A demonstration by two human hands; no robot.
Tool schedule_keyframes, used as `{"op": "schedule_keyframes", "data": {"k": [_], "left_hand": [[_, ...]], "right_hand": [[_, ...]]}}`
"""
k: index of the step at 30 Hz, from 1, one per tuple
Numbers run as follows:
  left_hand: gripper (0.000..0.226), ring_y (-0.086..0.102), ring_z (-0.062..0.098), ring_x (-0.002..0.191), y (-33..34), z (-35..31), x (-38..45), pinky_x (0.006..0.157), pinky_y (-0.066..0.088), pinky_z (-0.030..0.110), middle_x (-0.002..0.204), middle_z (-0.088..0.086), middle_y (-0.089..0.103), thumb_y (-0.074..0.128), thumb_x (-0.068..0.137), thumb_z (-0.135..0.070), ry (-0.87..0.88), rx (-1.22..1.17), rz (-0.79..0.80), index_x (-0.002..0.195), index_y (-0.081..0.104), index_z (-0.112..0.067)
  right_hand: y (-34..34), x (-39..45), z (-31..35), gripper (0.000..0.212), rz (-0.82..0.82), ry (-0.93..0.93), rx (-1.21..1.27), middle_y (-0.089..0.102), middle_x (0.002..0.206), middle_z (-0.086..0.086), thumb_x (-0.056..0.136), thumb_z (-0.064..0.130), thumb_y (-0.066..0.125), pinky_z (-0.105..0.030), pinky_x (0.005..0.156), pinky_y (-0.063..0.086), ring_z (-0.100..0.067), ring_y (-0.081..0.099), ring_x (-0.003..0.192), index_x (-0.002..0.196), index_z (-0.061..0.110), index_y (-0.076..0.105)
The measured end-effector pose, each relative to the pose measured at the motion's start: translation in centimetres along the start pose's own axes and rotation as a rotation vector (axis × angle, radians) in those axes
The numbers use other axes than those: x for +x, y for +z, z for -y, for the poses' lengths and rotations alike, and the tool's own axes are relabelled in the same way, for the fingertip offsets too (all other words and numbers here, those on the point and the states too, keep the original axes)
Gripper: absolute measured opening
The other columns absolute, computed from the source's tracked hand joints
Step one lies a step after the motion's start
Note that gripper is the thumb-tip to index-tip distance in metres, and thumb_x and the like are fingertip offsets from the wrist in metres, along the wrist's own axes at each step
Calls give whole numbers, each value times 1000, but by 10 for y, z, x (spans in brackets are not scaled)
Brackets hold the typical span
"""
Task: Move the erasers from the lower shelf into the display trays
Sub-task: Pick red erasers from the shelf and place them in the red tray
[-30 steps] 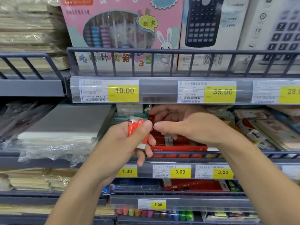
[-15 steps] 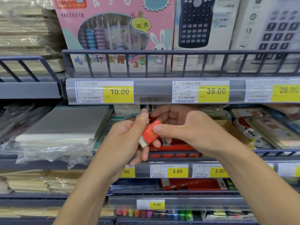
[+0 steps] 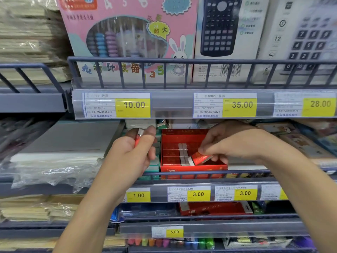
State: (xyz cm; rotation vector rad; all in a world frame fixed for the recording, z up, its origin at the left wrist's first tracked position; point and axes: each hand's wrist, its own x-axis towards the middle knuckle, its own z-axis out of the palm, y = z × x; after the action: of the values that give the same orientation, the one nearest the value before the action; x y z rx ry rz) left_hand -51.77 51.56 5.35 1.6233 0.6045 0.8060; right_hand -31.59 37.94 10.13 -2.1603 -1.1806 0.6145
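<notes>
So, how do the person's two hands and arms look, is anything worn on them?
Both arms are bare up to the bottom edge of the picture: no sleeve shows. The left hand and the right hand wear no gloves, and no ring, watch or bracelet can be seen on the fingers or wrists. The nails that show look short and unpainted. There are no marks or bandages visible.

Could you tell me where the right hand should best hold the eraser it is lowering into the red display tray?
Probably by its red-sleeved end, from above and the right, as the right hand pinches the eraser now. It lies tilted, white end down-left toward the erasers already in the red display tray, so gripping the raised end should leave that tip free.
</notes>
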Motion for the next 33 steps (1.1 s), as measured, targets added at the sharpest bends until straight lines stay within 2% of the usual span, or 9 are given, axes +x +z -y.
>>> {"op": "schedule_keyframes", "data": {"k": [4, 11, 15, 18, 21, 22, 25, 30, 33], "left_hand": [[57, 33, 16, 43, 0, 0, -1, 40, 32, 17, 50, 6, 39, 54, 93, -64, -8, 42, 23, 57, 62, -20], [58, 33, 17, 45, -3, 2, -1, 41, 31, 19, 52, 8, 39, 52, 93, -66, 4, 49, 35, 61, 64, -18], [58, 34, 16, 44, -6, 4, -1, 41, 32, 18, 52, 8, 39, 52, 93, -66, 11, 49, 39, 61, 65, -20], [58, 34, 16, 45, -6, 4, -1, 40, 31, 19, 52, 8, 39, 52, 93, -67, 10, 48, 42, 61, 65, -21], [58, 34, 17, 45, -6, 3, -1, 41, 31, 19, 53, 9, 40, 51, 95, -66, 9, 52, 46, 62, 65, -21], [58, 34, 17, 45, -6, 3, -1, 41, 31, 19, 53, 9, 40, 51, 96, -66, 9, 52, 46, 62, 65, -21], [57, 34, 16, 44, -5, 2, -1, 40, 32, 18, 52, 8, 40, 51, 96, -64, 8, 49, 51, 61, 65, -22], [52, 34, 13, 42, -3, 2, -1, 39, 30, 17, 48, 0, 44, 53, 99, -56, 3, 6, 50, 64, 63, -19], [53, 35, 13, 41, -5, 3, -1, 38, 30, 17, 48, 2, 43, 53, 99, -55, 6, 6, 44, 64, 64, -18]], "right_hand": [[1, 3, 8, 23, 57, 36, -162, 74, 64, 1, 81, 37, 79, -24, 53, 44, -11, 55, 46, 77, 16, 73], [-7, 3, 18, 20, 139, 58, -217, 64, 56, 4, 90, 30, 73, -15, 47, 39, -6, 45, 40, 85, 12, 69], [-5, 7, 23, 28, 235, 139, -317, 65, 68, 1, 91, 37, 70, -22, 63, 41, -10, 47, 51, 94, 9, 71], [2, 12, 26, 37, 275, 174, -392, 66, 80, -2, 91, 43, 68, -23, 65, 41, -16, 50, 64, 104, 8, 71], [6, 13, 29, 35, 274, 149, -519, 68, 72, -4, 90, 47, 67, -30, 82, 50, -15, 57, 66, 105, 15, 70], [7, 14, 30, 34, 263, 148, -583, 66, 66, -2, 90, 49, 66, -30, 84, 49, -14, 58, 67, 106, 19, 69], [12, 17, 32, 36, 255, 168, -714, 63, 63, 3, 91, 49, 64, -28, 72, 44, -13, 55, 65, 109, 18, 70], [16, 23, 30, 52, 273, 226, -732, 63, 68, 4, 91, 55, 61, -35, 97, 48, -21, 61, 88, 123, 15, 65], [16, 24, 30, 58, 218, 221, -710, 65, 67, 2, 89, 60, 60, -37, 95, 49, -22, 65, 91, 126, 15, 59]]}}
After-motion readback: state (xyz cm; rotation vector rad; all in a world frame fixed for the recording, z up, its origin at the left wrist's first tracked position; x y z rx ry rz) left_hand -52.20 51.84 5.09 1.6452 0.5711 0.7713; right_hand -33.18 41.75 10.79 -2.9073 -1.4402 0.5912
